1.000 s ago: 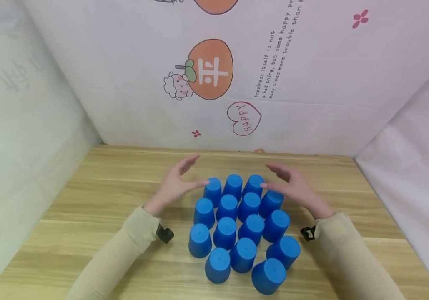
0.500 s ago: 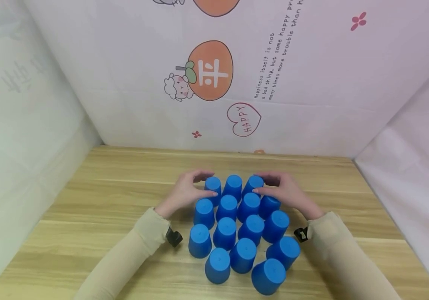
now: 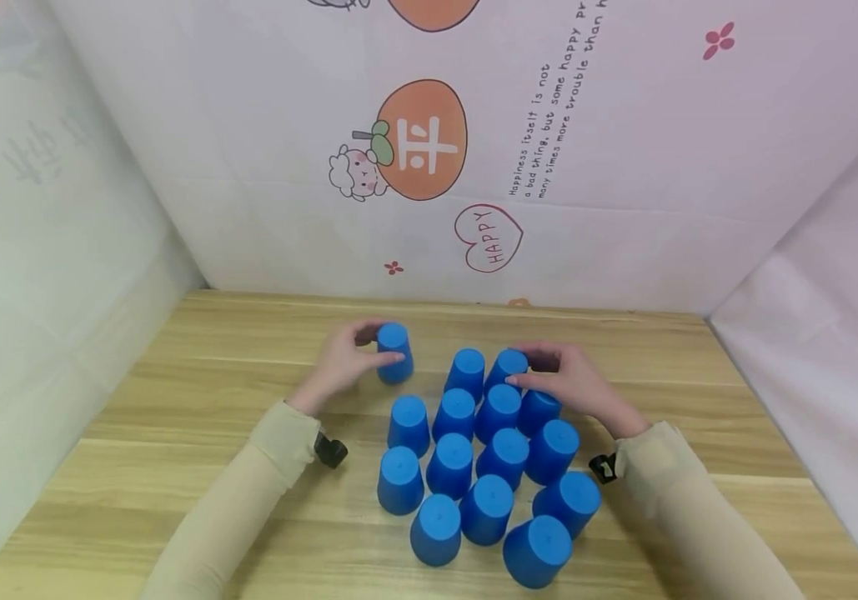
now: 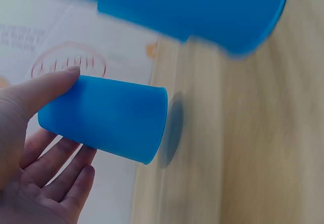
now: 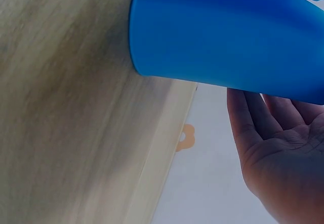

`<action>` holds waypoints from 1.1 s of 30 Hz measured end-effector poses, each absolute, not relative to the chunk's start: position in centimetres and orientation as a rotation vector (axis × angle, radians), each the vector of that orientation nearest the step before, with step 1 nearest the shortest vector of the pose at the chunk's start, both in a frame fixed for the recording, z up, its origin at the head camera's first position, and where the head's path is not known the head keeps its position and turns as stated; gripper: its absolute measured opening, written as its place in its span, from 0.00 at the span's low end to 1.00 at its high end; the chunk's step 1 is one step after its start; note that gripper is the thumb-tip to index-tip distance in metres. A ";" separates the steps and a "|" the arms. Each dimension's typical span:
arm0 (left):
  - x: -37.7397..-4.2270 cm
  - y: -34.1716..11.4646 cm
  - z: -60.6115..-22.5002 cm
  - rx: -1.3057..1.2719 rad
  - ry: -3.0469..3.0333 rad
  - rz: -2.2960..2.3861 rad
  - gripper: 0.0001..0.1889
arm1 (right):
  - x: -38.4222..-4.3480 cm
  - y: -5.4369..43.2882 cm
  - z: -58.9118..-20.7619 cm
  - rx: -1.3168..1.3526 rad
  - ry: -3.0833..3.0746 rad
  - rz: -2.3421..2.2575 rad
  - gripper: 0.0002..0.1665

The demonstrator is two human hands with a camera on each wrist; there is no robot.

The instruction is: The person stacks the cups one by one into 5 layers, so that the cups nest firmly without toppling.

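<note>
An inverted blue cup [image 4: 114, 117] is held just above the table [image 3: 173, 400], off the far-left corner of the cup cluster [image 3: 449, 467], apparently to keep it level, the left hand [image 3: 340, 360] clamped across its width, the right hand [image 3: 582, 385] likewise gripping the far row's right-end cup [image 3: 505, 367].

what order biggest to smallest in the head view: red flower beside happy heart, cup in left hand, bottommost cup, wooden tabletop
Wooden tabletop
Bottommost blue cup, perhaps only from being nearer the camera
Blue cup in left hand
Red flower print beside the HAPPY heart
</note>
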State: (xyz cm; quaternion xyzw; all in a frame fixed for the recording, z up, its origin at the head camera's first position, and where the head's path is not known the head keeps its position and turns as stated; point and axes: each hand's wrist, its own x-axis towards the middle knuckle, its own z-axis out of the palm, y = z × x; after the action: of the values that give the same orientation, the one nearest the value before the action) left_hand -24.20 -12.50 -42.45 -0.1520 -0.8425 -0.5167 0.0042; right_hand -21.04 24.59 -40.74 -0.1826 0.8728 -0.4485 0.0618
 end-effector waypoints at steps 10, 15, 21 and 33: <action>-26.6 -17.1 -42.7 -0.222 -2.558 -1.591 0.33 | -21.0 24.5 -40.7 -0.557 2.630 -1.359 0.31; -27.4 -18.2 -43.3 -0.156 -2.475 -1.573 0.31 | -21.0 24.5 -40.9 -0.569 2.639 -1.356 0.30; -28.0 -18.9 -44.0 -0.150 -2.433 -1.541 0.30 | -20.9 24.6 -40.8 -0.549 2.641 -1.354 0.30; -28.3 -19.2 -44.8 -0.143 -2.377 -1.588 0.29 | -21.5 24.9 -39.9 -0.577 2.653 -1.321 0.30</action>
State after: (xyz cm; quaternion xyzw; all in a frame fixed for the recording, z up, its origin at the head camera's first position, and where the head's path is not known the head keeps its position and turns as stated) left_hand -28.26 -19.21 -44.76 -0.0493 -0.8224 -0.5494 0.1393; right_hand -21.51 24.86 -39.87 -0.1908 0.8770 -0.4366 0.0613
